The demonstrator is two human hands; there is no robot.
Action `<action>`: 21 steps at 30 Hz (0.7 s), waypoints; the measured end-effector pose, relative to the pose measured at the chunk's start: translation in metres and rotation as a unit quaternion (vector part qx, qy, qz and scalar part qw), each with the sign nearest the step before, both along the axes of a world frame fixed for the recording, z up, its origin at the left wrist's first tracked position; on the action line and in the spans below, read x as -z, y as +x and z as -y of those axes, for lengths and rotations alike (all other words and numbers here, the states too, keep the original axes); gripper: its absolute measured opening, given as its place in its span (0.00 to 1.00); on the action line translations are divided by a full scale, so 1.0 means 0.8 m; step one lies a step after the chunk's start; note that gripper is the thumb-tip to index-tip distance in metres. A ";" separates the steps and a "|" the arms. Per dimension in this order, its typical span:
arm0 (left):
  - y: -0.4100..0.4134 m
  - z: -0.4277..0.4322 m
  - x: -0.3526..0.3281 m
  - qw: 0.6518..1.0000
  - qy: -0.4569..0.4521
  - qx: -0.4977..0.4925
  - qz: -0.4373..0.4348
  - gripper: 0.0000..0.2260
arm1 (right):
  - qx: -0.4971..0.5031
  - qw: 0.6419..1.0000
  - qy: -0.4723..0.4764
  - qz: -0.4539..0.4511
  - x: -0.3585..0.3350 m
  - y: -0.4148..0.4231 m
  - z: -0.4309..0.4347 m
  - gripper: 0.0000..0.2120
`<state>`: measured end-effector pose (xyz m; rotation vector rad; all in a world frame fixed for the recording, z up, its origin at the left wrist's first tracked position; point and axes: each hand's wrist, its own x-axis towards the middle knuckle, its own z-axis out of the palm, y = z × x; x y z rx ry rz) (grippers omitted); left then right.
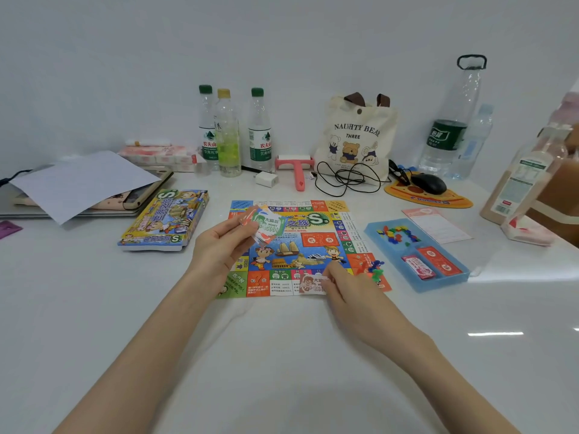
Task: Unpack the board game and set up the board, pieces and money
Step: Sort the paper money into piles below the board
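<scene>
While over glossy sq. board (291, 245), left hand (219, 245) round fanned paper notes (266, 225), right hand (347, 286) pinch-tight on pink note (310, 285)

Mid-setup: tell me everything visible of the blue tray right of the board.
The blue tray is a shallow, plastic-looking insert lying flat on the white table, right of the game board; neither the left hand nor the right hand touches it. Its far compartment holds small coloured pieces; the near ones hold a pink card pack and a red card pack. A pink-topped sheet lies beside its right edge.
</scene>
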<state>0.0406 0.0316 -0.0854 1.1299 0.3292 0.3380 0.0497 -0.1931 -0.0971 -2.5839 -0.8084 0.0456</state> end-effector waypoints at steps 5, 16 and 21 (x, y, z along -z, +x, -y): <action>0.000 -0.001 -0.003 1.000 -0.011 -0.008 0.000 0.16 | 0.010 1.000 0.023 -0.016 -0.001 0.010 -0.002 0.07; 0.002 -0.001 -0.009 1.000 -0.013 -0.014 -0.005 0.12 | 0.032 0.999 -0.011 0.008 0.003 0.031 -0.016 0.06; 0.005 -0.006 -0.013 1.000 -0.011 -0.014 0.003 0.12 | 0.044 0.998 -0.027 0.025 0.005 0.035 -0.023 0.07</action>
